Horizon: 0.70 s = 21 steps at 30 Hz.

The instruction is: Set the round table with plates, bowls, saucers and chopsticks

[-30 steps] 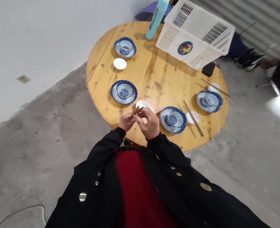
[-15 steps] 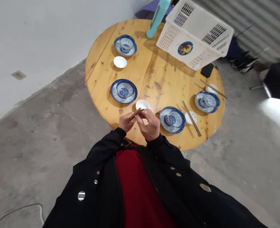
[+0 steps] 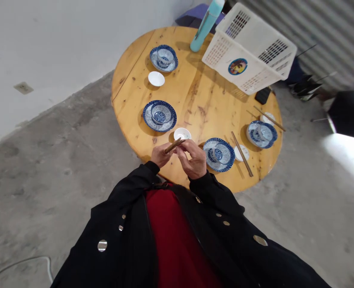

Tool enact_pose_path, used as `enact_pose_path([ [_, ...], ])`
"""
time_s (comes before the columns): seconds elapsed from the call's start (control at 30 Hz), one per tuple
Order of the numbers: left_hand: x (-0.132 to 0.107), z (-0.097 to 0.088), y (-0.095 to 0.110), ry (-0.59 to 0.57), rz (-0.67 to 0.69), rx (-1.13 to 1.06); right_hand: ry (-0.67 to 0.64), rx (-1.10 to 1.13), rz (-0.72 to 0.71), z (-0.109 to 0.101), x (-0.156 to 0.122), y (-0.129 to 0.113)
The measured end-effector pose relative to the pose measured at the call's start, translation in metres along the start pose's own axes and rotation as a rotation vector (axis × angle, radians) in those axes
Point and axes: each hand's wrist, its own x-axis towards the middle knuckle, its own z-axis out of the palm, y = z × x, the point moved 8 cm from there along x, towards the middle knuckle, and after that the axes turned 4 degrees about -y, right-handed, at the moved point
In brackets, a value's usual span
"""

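Observation:
My left hand [image 3: 160, 155] is closed around a bundle of brown chopsticks [image 3: 173, 145] above the table's near edge. At the other end of the bundle, my right hand [image 3: 194, 158] has its thumb and fingers pinched at the chopsticks' tips. Just beyond both hands is a small white dish [image 3: 182, 135], partly hidden by the fingers. To the left stands a blue-and-white bowl on a matching plate [image 3: 147, 121]. Close to my right hand is another bowl on its plate [image 3: 225, 166], with a small white dish [image 3: 245, 152] and a pair of chopsticks [image 3: 242, 154] beside it.
The round wooden table [image 3: 191, 96] also bears a white plastic basket [image 3: 225, 74], a turquoise bottle [image 3: 205, 30] and a black phone-like object [image 3: 263, 95]. A third setting [image 3: 262, 134] lies at right, another plate with bowl [image 3: 172, 66] at the far left. A wall [image 3: 59, 52] borders the left.
My right hand has shifted slightly right, and its fingers have opened a little along the chopsticks. The chopsticks stay in my left hand. The view has moved slightly.

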Motion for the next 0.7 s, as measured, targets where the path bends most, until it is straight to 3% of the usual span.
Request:
enact_pose_path([
  [0.37,0.008,-0.002,-0.009,-0.133,-0.013,-0.349,-0.025,0.067,-0.049,0.003,0.016,0.004],
  [0.6,0.011,0.0,-0.003,-0.22,-0.032,-0.415,-0.249,0.085,-0.025,-0.007,0.037,0.002],
  [0.7,0.011,0.0,-0.001,-0.219,-0.045,-0.388,-0.278,0.042,-0.039,-0.016,0.044,-0.003],
])
